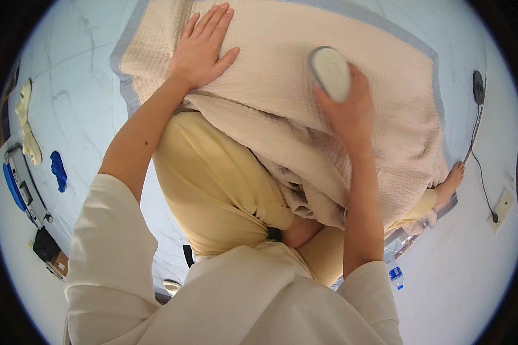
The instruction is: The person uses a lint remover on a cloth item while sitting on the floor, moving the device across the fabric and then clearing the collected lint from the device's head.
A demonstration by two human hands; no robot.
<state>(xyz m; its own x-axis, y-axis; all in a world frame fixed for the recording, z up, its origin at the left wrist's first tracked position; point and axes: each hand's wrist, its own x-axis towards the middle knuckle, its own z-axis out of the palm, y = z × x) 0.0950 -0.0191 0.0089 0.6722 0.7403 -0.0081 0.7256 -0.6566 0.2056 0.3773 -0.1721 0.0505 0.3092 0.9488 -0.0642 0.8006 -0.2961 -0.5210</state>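
Note:
A pale pink quilted blanket (267, 51) with a grey-blue border is spread over the floor in front of me and bunches in folds across my lap. My left hand (205, 51) presses flat on its left part, fingers spread, holding nothing. In my right hand (354, 110) is an oval white handheld tool (331, 71) with a grey rim, over the blanket's right half. Motion blurs this hand, and the tool's underside is hidden, so I cannot tell whether it touches the fabric.
My bent knee in yellow trousers (211, 164) borders the blanket; a bare foot (456, 174) shows at right. A black disc (478, 86) has a cord running to a wall socket (506, 202). A water bottle (396, 272), cream slippers (31, 144), blue cloth (58, 171) and suitcase (23, 185) lie around.

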